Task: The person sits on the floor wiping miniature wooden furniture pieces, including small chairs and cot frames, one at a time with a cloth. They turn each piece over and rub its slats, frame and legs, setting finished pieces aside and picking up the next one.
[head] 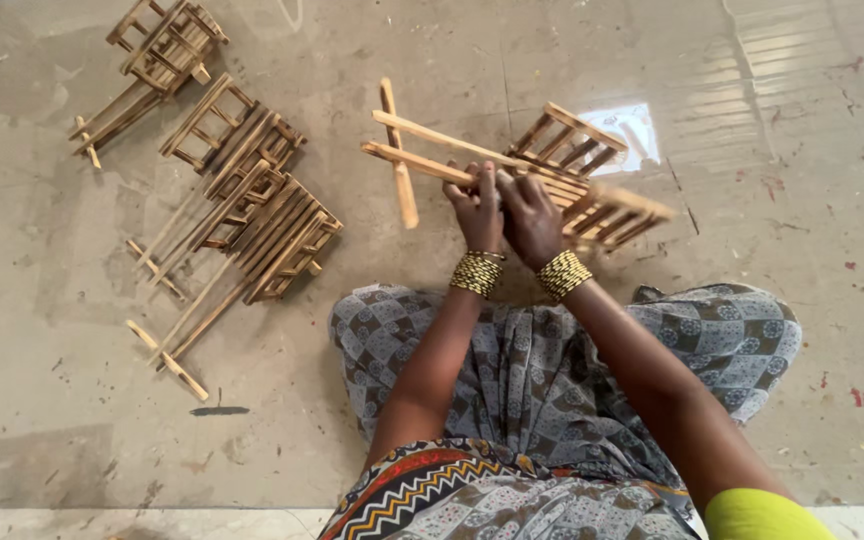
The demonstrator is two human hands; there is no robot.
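I see both hands closed on the pale slatted wooden frame (552, 170), centre frame: left hand (477, 210) beside right hand (532, 215), wrists close, forearms extended. Bare polished stone floor (782, 150) lies right. Three similar wooden frames (222, 190) occupy upper left.

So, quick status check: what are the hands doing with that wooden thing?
Left hand and right hand both gripping wooden slat frame, held above floor. Three similar frames lying left. Nothing in the way.
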